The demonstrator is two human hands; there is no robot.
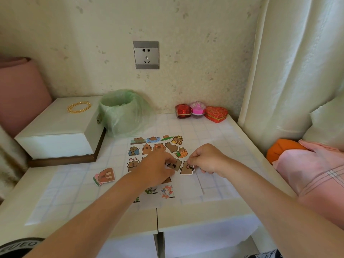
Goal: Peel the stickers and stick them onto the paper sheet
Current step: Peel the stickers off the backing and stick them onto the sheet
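Both over paper sheet (188, 189): L grip (158, 168) pinches brown sticker (175, 165), R grip (206, 159) pinches capybara sticker (186, 168).

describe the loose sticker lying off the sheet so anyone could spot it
Start at the big white box on the left of the table. Just nearer the person, left of the paper sheet, lies one brown capybara sticker. Unlike the others in rows on the sheet, it sits alone, tilted, with a pink edge.
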